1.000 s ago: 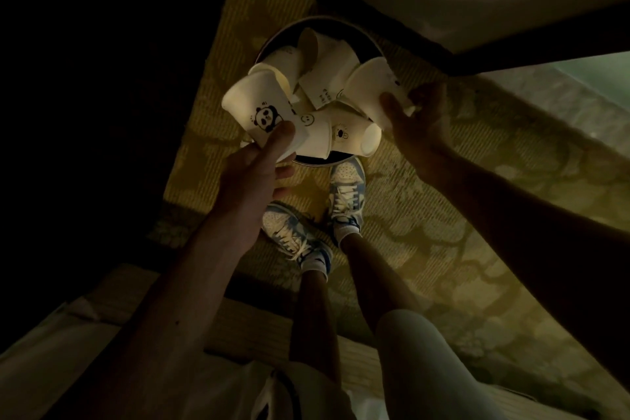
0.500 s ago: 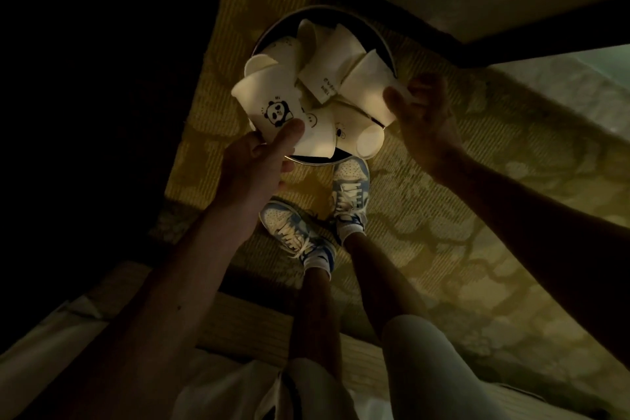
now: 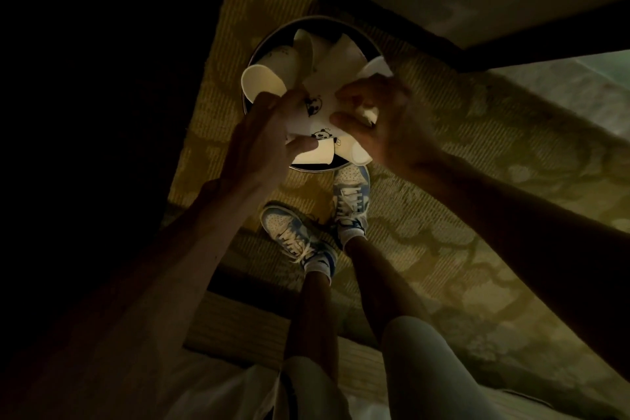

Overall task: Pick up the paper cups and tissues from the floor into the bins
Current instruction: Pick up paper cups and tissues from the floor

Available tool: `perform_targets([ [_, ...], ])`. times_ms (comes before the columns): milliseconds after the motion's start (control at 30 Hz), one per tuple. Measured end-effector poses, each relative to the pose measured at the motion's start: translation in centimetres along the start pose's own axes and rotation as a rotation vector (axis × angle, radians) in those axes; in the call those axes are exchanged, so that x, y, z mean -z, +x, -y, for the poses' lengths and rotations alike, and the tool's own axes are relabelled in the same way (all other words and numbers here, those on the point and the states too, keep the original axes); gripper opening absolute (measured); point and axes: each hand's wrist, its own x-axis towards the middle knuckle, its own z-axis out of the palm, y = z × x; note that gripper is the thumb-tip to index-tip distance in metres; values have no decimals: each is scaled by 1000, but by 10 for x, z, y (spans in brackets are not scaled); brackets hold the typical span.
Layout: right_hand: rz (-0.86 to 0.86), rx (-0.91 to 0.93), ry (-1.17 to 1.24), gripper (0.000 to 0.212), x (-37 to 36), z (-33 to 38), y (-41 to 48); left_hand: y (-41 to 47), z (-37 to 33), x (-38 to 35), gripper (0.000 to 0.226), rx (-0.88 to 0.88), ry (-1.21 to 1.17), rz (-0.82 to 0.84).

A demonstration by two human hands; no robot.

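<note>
A round dark bin stands on the carpet in front of my feet, heaped with several white paper cups. One cup lies over the left rim with its mouth facing up. My left hand grips a panda-print cup from the left, thumb under its lower edge. My right hand comes in from the right with its fingers curled on another cup at the right rim, and a bit of white shows between them. Both hands sit on top of the heap. No tissues are visible.
My two blue-and-white sneakers stand just below the bin on a patterned yellow carpet. A dark mass fills the left side. A dark wooden threshold runs along the upper right, with pale tiled floor beyond.
Both hands have moved inward over the middle of the bin, bringing their cups together on the heap. The view has shifted slightly closer.
</note>
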Motion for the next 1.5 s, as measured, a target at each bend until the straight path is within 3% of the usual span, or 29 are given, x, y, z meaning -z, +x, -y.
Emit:
perform_targets([
  [167,-28,-4,50,29,-7,4,0,1,10,-3,65,-42,-25,-19],
  [300,-49,-17,63,42,-12,4,-10,-2,18,-1,65,-88,-23,-65],
  [367,-83,-28,20,45,-10,4,-20,-7,19,4,57,-72,-24,-62],
  [500,-197,-93,-65,35,4,23,-52,-26,5,35,17,-81,70,-87],
  [600,-237,-147,34,26,28,70,-87,-55,-23,87,26,-206,158,-101],
  [833,-393,-48,201,19,129,248,-226,-202,-173,272,33,-501,387,55],
  [1033,-711,44,289,16,214,360,-367,-337,-293,374,37,-811,511,-37],
  [1267,-1007,29,160,19,290,390,-504,-448,-426,378,35,-1245,699,46],
  [1500,-1214,-134,112,22,332,319,-651,-532,-569,265,42,-1654,706,59],
])
